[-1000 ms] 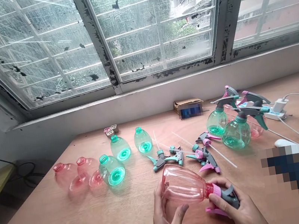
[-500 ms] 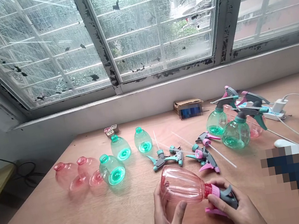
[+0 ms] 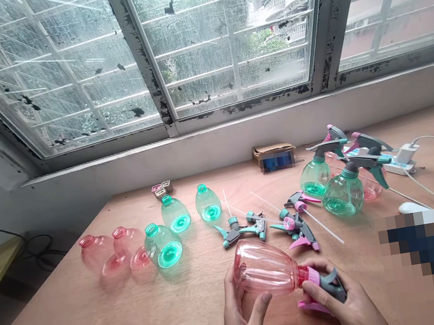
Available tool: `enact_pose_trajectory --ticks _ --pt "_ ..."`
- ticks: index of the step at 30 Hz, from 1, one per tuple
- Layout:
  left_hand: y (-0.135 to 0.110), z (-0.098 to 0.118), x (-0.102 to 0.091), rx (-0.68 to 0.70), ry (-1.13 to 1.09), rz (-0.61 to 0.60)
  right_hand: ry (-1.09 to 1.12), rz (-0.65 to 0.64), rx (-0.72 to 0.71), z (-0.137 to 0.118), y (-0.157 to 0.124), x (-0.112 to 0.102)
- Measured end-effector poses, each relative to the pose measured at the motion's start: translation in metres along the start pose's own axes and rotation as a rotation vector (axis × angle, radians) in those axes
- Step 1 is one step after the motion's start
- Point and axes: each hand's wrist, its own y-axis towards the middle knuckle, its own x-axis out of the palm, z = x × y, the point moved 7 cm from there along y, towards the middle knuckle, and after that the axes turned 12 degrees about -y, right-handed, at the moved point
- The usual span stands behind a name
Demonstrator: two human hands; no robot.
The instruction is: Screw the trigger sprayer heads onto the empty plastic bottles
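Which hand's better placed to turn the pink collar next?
Probably the right hand: its thumb is at the pink collar, while the left hand cups the red bottle near its base.

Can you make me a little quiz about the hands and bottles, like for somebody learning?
1. Which hand is on the spray head of the held bottle?
A) left
B) right

2. True or false: the held bottle is upright.

3. Fill in: ___ green bottles have no spray head on.

Key:
1. B. The right hand is there; the left hand cups the wide end.
2. False. It is tipped on its side.
3. Three.
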Motion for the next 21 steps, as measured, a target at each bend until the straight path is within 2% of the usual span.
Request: enact_pose_trajectory --ticks 21 --pt "-0.0032 0.0046 0.0015 0.018 0.042 0.009 -0.002 -0.018 -0.006 0.0015 0.0011 -0.0004"
